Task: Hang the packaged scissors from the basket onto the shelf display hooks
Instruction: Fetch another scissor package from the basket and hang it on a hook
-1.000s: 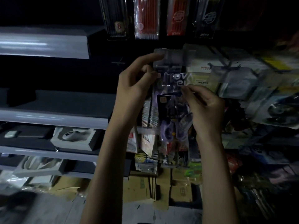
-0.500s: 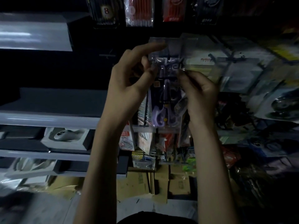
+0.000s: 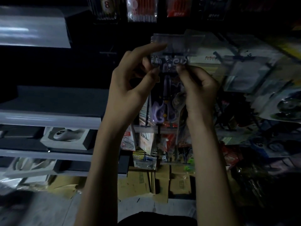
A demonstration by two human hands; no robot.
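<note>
A clear blister pack of purple-handled scissors (image 3: 164, 101) hangs upright in front of the dark shelf, its printed top card level with a display hook (image 3: 172, 53) under a clear price-tag strip (image 3: 177, 44). My left hand (image 3: 130, 88) pinches the pack's upper left edge with thumb and middle finger, while its index finger stretches up to the strip. My right hand (image 3: 198, 88) pinches the top right corner of the card. The basket is out of view.
More packaged goods (image 3: 254, 75) hang on hooks to the right, pen packs (image 3: 141, 10) above. Grey shelf boards (image 3: 48, 118) with boxed computer mice (image 3: 68, 136) run along the left. Cardboard boxes (image 3: 143, 181) stand on the floor below.
Both hands have lifted the scissors pack higher, bringing its top card up to the hook below the clear strip. The view has tilted slightly downward.
</note>
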